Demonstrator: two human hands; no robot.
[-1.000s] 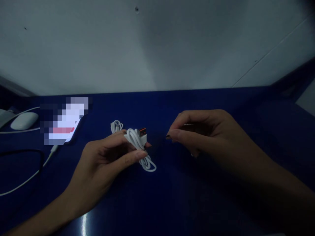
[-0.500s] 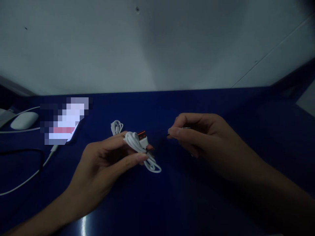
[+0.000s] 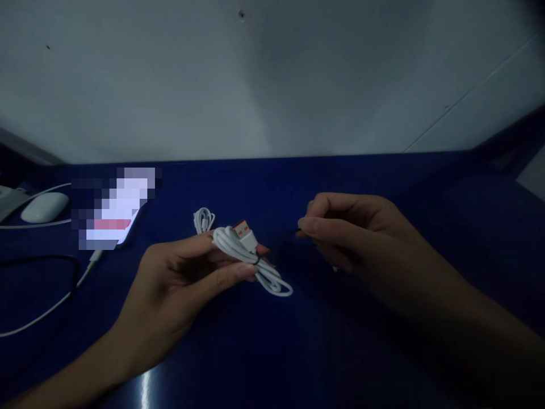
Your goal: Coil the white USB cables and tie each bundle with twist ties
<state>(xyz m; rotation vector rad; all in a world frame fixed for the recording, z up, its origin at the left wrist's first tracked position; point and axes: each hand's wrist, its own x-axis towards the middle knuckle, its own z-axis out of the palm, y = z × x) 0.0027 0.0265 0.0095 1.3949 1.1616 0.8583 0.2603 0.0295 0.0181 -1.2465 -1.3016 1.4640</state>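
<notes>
My left hand (image 3: 187, 278) is closed around a coiled white USB cable (image 3: 242, 253), thumb and fingers pinching the bundle just above the dark blue table (image 3: 272, 352). The cable's orange-tongued plug (image 3: 243, 232) sticks up from the coil, and loops hang out toward the right. My right hand (image 3: 353, 233) hovers to the right of the coil, its thumb and forefinger pinched on a thin dark strip (image 3: 297, 231) that I cannot make out clearly. A second small white cable end (image 3: 203, 219) lies on the table behind the coil.
A lit phone (image 3: 113, 213) lies at the left with a white charging cable (image 3: 51, 304) running from it. A white mouse (image 3: 45, 207) and a black cable (image 3: 38, 262) sit at the far left. A pale wall rises behind the table.
The coil's loose loops have swung out further to the right and the plug has tipped upward. My right hand has shifted slightly right, away from the coil.
</notes>
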